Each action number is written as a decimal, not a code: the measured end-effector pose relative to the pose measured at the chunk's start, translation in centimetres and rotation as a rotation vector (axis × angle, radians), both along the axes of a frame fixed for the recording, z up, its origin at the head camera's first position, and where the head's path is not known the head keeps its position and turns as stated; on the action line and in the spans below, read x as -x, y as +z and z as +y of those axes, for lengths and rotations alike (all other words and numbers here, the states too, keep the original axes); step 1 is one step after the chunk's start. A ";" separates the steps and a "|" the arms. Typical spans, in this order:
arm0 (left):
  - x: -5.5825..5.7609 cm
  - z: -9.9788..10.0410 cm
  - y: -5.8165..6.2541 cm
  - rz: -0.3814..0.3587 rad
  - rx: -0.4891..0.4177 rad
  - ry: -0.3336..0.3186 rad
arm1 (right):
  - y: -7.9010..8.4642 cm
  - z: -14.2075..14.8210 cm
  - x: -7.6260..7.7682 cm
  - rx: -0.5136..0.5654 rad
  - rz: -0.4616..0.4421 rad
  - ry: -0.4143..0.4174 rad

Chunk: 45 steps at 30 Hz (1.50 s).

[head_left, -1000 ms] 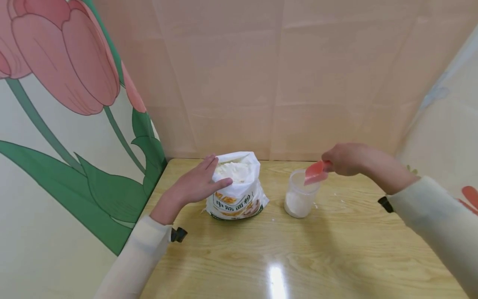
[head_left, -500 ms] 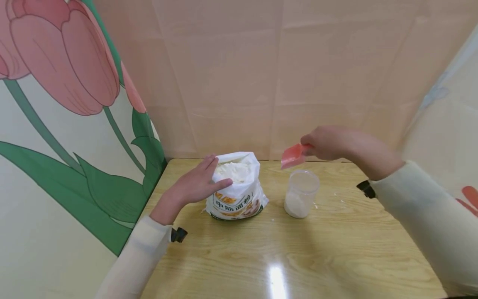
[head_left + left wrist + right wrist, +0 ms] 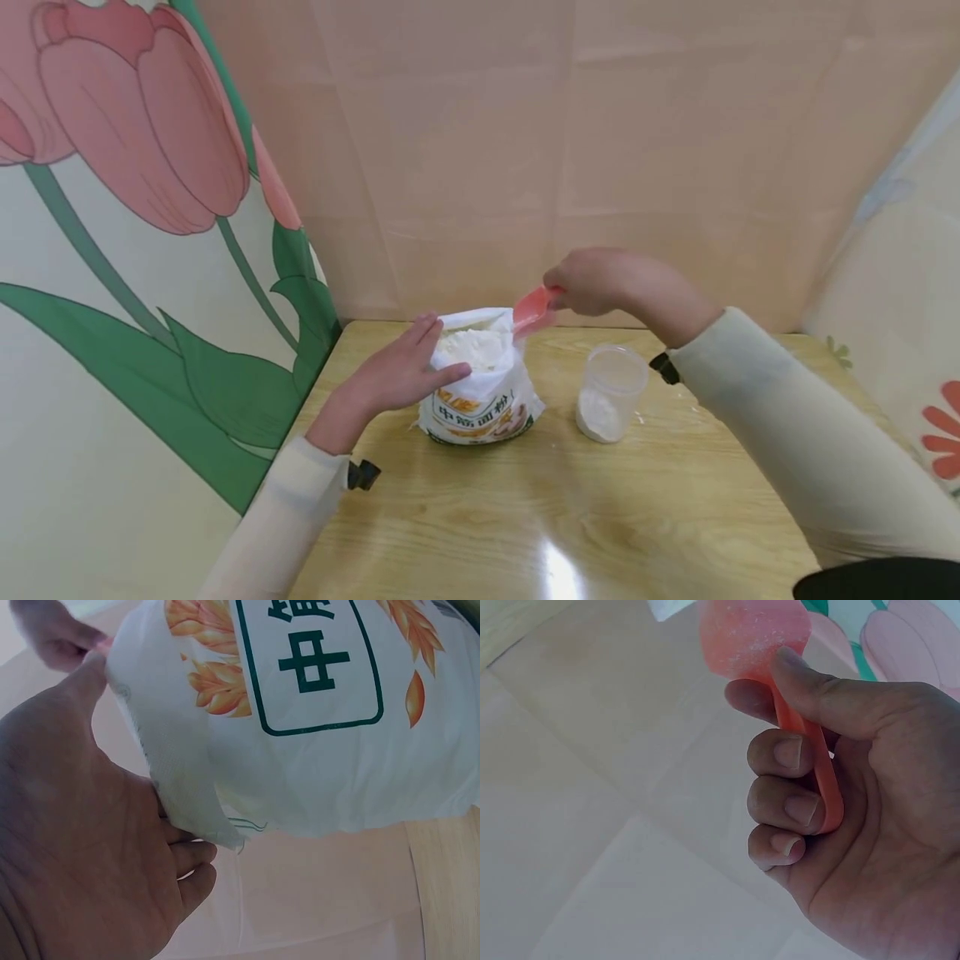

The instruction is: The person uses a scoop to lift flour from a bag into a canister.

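An open white flour bag (image 3: 483,412) stands on the table, its mouth showing white flour (image 3: 474,347). My left hand (image 3: 393,367) rests against the bag's left side, fingers straight toward the back and thumb across the front rim. In the left wrist view, some fingertips lie along the bag's edge. My right hand (image 3: 600,282) grips a pink scoop (image 3: 754,645) by its handle, fingers curled round it and thumb near the bowl. The bowl, dusted with white powder, is at the bag's right rim. Right of the bag stands a clear plastic jar (image 3: 611,387), partly filled with white powder.
The wooden table (image 3: 585,500) has small white specks beside the jar. A pinkish sheet (image 3: 465,167) hangs behind it. At the left is a panel with a tulip print (image 3: 157,125), and another printed panel (image 3: 900,333) stands at the right.
My right hand has carried the scoop leftward from the jar's mouth, up over the jar, to the bag's right rim. My left hand keeps its place on the bag.
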State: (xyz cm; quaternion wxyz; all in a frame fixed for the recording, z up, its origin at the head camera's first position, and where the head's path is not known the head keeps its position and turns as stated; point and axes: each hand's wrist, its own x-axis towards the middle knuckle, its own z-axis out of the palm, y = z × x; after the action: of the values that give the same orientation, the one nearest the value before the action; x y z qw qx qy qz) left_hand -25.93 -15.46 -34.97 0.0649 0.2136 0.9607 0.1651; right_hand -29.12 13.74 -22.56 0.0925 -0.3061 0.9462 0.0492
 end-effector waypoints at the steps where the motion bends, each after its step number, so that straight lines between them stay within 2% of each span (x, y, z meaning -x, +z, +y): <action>1: 0.0 0.0 0.0 0.000 0.006 -0.002 | 0.1 -0.1 0.0 -0.005 0.000 -0.002; 6: -0.2 0.1 0.1 0.002 0.021 -0.005 | 0.8 -0.6 -0.1 -0.023 0.008 -0.024; 12: -0.3 0.1 0.1 -0.001 0.020 0.006 | 0.7 -2.3 0.1 -0.060 -0.034 -0.028; 16: -0.3 0.0 0.0 -0.008 0.014 0.011 | 0.3 -3.9 0.3 -0.112 -0.054 -0.022; 20: -0.3 0.1 -0.2 -0.007 0.016 0.013 | 0.2 -5.1 0.4 -0.201 -0.036 -0.015; 25: -0.3 0.1 -0.3 -0.003 0.014 0.012 | 0.0 -6.4 0.3 -0.279 0.001 -0.057; 34: -0.3 0.2 0.0 0.000 0.003 0.012 | -1.2 -7.3 0.5 -0.208 0.054 -0.088; 41: -0.3 0.1 0.0 0.000 0.003 0.005 | -3.1 -7.6 1.7 -0.168 -0.002 -0.080; 45: -0.4 0.0 0.1 -0.002 -0.002 0.005 | -4.4 -7.5 2.3 -0.148 -0.012 -0.036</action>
State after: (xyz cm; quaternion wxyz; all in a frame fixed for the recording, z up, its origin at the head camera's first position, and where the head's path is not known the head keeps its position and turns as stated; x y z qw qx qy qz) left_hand -25.53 -15.43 -34.91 0.0655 0.2111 0.9610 0.1662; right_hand -31.46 6.21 -26.92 0.1215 -0.2815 0.9448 0.1153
